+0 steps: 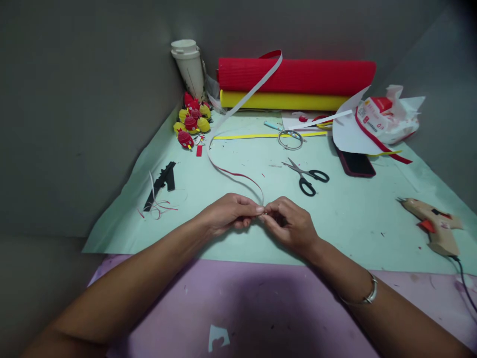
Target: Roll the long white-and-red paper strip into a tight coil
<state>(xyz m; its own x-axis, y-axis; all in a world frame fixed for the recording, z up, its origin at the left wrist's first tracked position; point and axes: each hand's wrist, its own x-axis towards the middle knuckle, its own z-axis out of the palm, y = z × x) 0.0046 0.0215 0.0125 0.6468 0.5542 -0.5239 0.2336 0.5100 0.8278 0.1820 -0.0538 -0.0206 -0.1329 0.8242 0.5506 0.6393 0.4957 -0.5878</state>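
A long narrow paper strip (244, 175), red on one side and white on the other, curls from the rolls at the back down to my fingertips. My left hand (233, 213) pinches its near end between thumb and forefinger. Facing it, my right hand (290, 221) pinches at the same end, the fingertips of both hands almost touching. The very tip of the strip is mostly hidden by the fingers. Just beyond my right hand lie scissors (306, 175) with black handles, blades slightly apart.
Behind are red (298, 74) and yellow (279, 100) corrugated rolls, a lidded white cup (189, 67) and several small red and yellow paper figures (192, 124). A glue gun (434, 226), phone (356, 164) and tissue pack (385, 119) are at right. Black scraps (160, 186) lie left; a ring (290, 140) lies centrally.
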